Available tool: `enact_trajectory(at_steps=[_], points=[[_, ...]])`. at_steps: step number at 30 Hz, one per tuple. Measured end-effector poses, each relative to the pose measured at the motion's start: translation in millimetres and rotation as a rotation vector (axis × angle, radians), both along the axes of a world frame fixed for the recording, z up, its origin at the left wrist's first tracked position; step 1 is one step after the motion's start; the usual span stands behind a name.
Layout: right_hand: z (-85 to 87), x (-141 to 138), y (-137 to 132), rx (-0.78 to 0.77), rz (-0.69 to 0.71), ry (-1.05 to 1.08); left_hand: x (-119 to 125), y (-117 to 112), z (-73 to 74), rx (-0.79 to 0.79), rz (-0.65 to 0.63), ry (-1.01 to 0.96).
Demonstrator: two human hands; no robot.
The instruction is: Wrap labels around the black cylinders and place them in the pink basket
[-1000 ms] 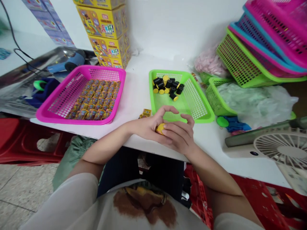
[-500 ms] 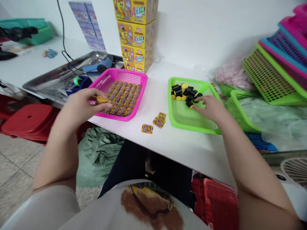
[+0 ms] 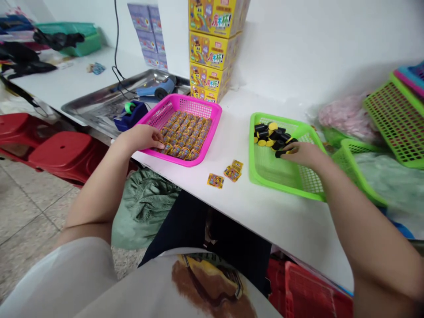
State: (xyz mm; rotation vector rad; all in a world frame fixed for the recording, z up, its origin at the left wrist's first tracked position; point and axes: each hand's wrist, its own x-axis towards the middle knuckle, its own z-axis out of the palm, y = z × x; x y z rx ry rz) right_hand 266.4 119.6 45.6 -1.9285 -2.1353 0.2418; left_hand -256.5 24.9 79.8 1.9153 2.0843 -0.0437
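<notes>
Two baskets [image 3: 212, 115], perhaps three stickers [image 3: 215, 180]

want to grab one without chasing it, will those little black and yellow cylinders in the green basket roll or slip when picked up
The black and yellow cylinders are small, round and lie on their sides, so they would probably roll if nudged. The mesh floor of the green basket may slow them. They look like light plastic; the right hand pinches one easily.

Left hand [image 3: 141, 138] resting at near left corner of pink basket [image 3: 212, 115], fingertips touching rows of labelled rolls [image 3: 185, 134] lying inside. Right hand [image 3: 303, 153] reaching into green basket [image 3: 261, 170], fingers closing round black roll [image 3: 280, 153] at edge of black-and-yellow pile [image 3: 270, 132]. Small printed stickers [image 3: 228, 173] lying on white table [image 3: 232, 198] between baskets. Yellow boxes [image 3: 212, 48] standing stacked behind pink basket.
</notes>
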Motion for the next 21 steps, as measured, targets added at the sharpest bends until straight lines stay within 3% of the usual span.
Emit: enact_trajectory(at_steps=[2, 4, 7, 9, 10, 12, 14, 16, 18, 21], points=[[11.7, 1.1, -21.5, -0.041, -0.09, 0.04, -2.1, 1.4, -2.3, -0.012, -0.008, -0.001], [16.0, 1.3, -45.1, -0.013, -0.152, 0.135, 6.8, -4.1, -0.6, 0.071, 0.04, 0.025], [4.5, 2.6, -75.9, 0.179, -0.246, 0.377, 48.0, -29.7, 3.9, 0.555, 0.08, 0.022], [-10.2, 4.6, -89.9, 0.348, -0.236, 0.476, 87.8, -52.9, 0.0, 0.751, -0.02, -0.082], [-17.5, 5.6, -95.0, 0.431, -0.207, 0.492, 107.8, -63.1, -5.6, 0.71, -0.137, -0.139], [-28.4, 6.9, -102.0, 0.577, -0.137, 0.469, 141.6, -75.1, -23.6, 0.457, -0.357, -0.2], [-33.1, 6.6, -106.2, 0.645, -0.081, 0.42, 163.1, -72.5, -45.3, 0.237, -0.539, -0.192], [-33.0, 4.5, -108.9, 0.647, -0.044, 0.392, 174.1, -57.5, -63.1, 0.159, -0.665, -0.176], [-31.3, 1.6, -110.8, 0.628, -0.01, 0.36, 181.5, -37.0, -72.8, 0.175, -0.731, -0.183], [-30.9, -1.4, -112.4, 0.613, 0.032, 0.32, 198.2, -10.7, -75.9, 0.176, -0.612, -0.187]])
